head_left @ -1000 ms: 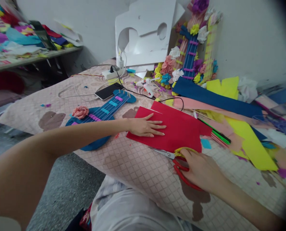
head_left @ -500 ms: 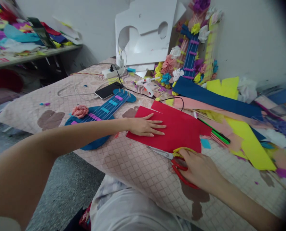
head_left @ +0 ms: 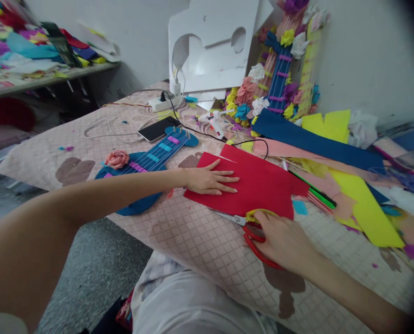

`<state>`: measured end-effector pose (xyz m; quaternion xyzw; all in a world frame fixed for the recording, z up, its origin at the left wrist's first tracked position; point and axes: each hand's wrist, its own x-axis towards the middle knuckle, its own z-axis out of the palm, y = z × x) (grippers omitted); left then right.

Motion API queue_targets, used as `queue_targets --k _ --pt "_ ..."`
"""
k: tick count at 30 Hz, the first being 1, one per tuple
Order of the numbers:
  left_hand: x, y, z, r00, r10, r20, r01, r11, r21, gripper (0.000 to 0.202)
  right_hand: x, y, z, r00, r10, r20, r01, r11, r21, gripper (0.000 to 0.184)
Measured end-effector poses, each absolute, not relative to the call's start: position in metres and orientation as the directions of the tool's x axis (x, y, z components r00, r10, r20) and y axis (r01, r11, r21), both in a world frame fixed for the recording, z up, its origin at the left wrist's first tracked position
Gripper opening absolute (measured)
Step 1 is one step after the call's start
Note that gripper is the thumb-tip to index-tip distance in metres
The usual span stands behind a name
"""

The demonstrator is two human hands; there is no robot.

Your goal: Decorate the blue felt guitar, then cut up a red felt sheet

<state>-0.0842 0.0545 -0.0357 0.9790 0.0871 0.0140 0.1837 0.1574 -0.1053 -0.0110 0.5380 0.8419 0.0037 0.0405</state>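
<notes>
My left hand [head_left: 212,180] lies flat on a red sheet [head_left: 262,188], fingers spread, pressing it to the table. The sheet has a slit at its far edge and a notch at its right side. Held in my right hand [head_left: 280,234] is a pair of scissors [head_left: 240,220] with red and yellow handles. Their blades lie along the near edge of the red sheet, pointing left, and look nearly closed. Under my left forearm sits a blue toy guitar [head_left: 154,153] with strings and a pink paper rose [head_left: 117,159], partly hidden by the arm.
A glue gun [head_left: 214,123], a phone [head_left: 158,129] and a power strip [head_left: 163,103] with cables lie toward the back. Blue, yellow and pink sheets [head_left: 370,208] clutter the right side, near green and black pens [head_left: 321,197]. Flower-decorated guitars [head_left: 280,79] lean on the wall.
The scissors and my right hand have shifted slightly left along the sheet's near edge. My left hand stays flat in nearly the same spot.
</notes>
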Motion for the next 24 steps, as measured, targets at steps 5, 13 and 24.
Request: queue_targets --k 5,13,24 --pt "-0.085 0.056 -0.038 0.986 0.160 0.044 0.132 -0.917 0.377 0.049 0.158 -0.106 -0.012 -0.451 0.890 -0.071 0.886 0.456 0.080 0.021" --pt "-0.086 0.055 -0.036 0.987 0.157 0.024 0.141 -0.936 0.322 0.048 0.161 -0.107 -0.009 -0.433 0.900 -0.052 0.896 0.436 0.081 0.020" --pt "-0.085 0.055 -0.036 0.986 0.168 -0.004 0.160 -0.931 0.327 0.049 0.138 -0.100 -0.009 -0.415 0.904 -0.102 0.895 0.426 0.132 0.025"
